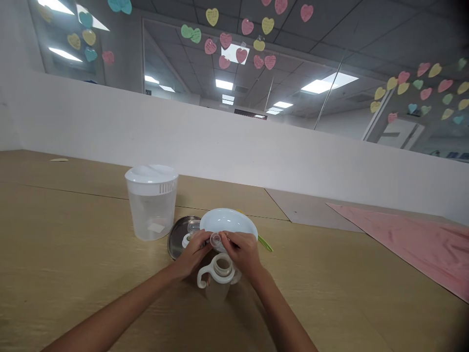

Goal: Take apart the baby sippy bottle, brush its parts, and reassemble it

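Note:
Between the fingertips of both hands is a small clear round piece that looks like a bottle nipple (215, 239). My left hand (194, 252) pinches it from the left, and my right hand (242, 250) grips its right side. Just below them a baby bottle (218, 291) stands upright and uncapped, with white side handles (203, 275). Beside my left hand, a metal tray (176, 240) carries a white collar ring (186, 239) and a clear dome-shaped cap (194, 226). Right behind both hands sits a white bowl (229, 220), its front partly hidden.
A tall translucent bin with a white lid (152, 175) stands at the left rear. A green-handled tool (266, 243) pokes out right of the bowl. Pink sheeting (414, 244) covers the table's right side. A low white wall (220, 146) with glass above bounds the back.

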`<state>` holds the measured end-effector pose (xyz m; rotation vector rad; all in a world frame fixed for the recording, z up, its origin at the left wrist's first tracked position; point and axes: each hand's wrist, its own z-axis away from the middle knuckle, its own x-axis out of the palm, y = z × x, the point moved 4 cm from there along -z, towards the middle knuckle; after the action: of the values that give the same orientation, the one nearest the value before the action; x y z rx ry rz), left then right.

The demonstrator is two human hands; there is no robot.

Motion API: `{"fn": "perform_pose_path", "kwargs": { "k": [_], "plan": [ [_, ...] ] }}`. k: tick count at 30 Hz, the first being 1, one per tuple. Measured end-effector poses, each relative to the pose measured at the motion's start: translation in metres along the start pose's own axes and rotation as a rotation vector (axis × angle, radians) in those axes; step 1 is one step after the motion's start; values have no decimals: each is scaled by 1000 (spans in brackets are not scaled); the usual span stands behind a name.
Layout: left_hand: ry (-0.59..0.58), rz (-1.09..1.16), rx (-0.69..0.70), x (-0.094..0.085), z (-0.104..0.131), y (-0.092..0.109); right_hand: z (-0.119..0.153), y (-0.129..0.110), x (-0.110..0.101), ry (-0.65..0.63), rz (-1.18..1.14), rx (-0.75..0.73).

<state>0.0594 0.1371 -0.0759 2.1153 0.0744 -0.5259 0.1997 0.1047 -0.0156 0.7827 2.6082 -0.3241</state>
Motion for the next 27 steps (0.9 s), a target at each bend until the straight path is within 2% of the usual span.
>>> {"fn": "perform_pose_path", "kwargs": {
  "k": [2, 5, 8, 11, 14, 18, 22, 27],
  "plan": [
    [5, -17, 4, 0, -1, 1, 1, 0, -1, 45, 61, -36],
    [0, -18, 1, -1, -2, 3, 1, 2, 0, 36, 75, -55],
    [-1, -11, 4, -1, -3, 6, 2, 7, 5, -76, 24, -21],
    [-7, -21, 3, -1, -2, 8, 7, 17, 12, -228, -99, 110],
    [-10, -28, 0, 1, -2, 9, 10, 22, 16, -275, -219, 219],
    [24, -16, -27, 1, -2, 9, 9, 17, 13, -174, -213, 189],
    [37, -39, -47, 1, -2, 9, 6, 6, 7, -20, -76, 34],
    [56, -92, -24, 1, -3, 9, 8, -3, 1, 92, 61, -112]
  ]
}}
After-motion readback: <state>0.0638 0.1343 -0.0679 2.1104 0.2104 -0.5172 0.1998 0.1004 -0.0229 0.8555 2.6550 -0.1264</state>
